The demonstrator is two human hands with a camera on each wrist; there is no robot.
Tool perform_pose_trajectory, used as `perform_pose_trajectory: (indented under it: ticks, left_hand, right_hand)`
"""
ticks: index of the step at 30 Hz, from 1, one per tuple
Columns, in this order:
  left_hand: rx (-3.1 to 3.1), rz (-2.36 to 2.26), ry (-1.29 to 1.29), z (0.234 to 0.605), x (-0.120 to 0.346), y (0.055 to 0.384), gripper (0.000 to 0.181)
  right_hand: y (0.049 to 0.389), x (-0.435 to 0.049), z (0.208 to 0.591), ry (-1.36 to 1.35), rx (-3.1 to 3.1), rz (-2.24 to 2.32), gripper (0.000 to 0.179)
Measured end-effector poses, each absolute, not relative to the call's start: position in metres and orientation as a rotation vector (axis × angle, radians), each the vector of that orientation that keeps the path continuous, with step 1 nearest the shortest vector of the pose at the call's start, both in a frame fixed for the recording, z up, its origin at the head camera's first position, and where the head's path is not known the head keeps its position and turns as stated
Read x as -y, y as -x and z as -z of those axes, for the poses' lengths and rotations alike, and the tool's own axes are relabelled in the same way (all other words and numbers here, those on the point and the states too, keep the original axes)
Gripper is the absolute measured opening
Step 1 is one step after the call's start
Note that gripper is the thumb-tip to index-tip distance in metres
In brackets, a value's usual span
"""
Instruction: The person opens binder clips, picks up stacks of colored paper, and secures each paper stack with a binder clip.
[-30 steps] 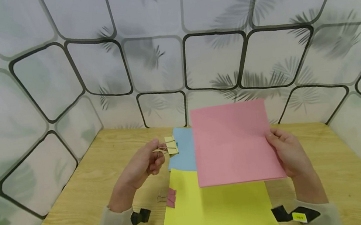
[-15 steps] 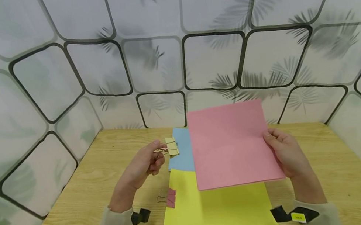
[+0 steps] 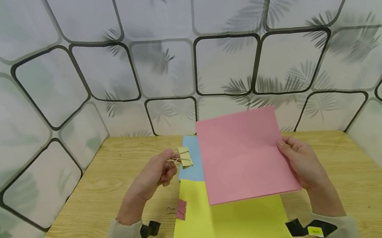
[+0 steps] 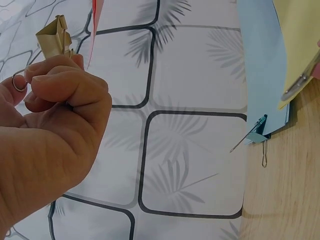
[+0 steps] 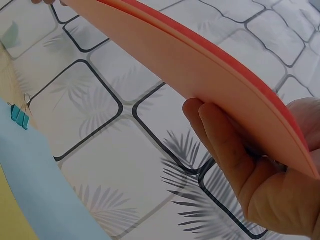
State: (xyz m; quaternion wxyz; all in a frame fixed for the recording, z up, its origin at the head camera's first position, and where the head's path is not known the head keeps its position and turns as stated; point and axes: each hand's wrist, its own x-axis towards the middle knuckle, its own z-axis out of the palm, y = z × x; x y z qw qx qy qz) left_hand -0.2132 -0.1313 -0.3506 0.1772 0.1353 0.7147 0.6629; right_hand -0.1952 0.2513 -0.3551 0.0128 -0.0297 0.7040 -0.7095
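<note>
My left hand (image 3: 153, 174) pinches the wire handles of a yellow binder clip (image 3: 185, 157), whose body points right toward the pink paper. In the left wrist view the clip (image 4: 52, 37) looks gold, its wire handles squeezed between thumb and fingers. My right hand (image 3: 303, 159) grips the right edge of a stack of pink paper (image 3: 241, 156), thumb in front and fingers behind. Raised and slightly tilted, the stack hangs over the yellow paper. A small gap separates the clip from the stack's left edge in the head view.
Yellow paper (image 3: 197, 232) lies on the wooden table (image 3: 372, 192), a pink binder clip (image 3: 181, 209) on its left edge. Behind it lies blue paper (image 3: 192, 162), with a teal binder clip (image 4: 259, 134) on its edge. A patterned wall (image 3: 164, 67) closes the back and sides.
The pink stack has shifted slightly left and its lower edge has dropped a little. My left hand has moved slightly right with the yellow clip, narrowing the gap.
</note>
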Motion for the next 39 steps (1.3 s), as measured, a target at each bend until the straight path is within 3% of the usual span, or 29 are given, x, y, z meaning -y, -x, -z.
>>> perform_pose_trajectory:
  ticks: [11, 21, 39]
  left_hand:
    - [-2.028, -1.855, -0.441, 0.3524, 0.1276, 0.2118, 0.043]
    - [-2.039, -1.786, -0.504, 0.3545, 0.1257, 0.2120, 0.055]
    - [-2.073, -1.826, -0.636, 0.3591, 0.1218, 0.2134, 0.040]
  right_hand:
    - [0.1940, -0.2473, 0.3529, 0.085, -2.209, 2.194, 0.023]
    - [0.1948, -0.2430, 0.3533, 0.104, -2.212, 2.189, 0.024]
    - [0.1960, -0.2436, 0.3537, 0.083, -2.173, 2.174, 0.026]
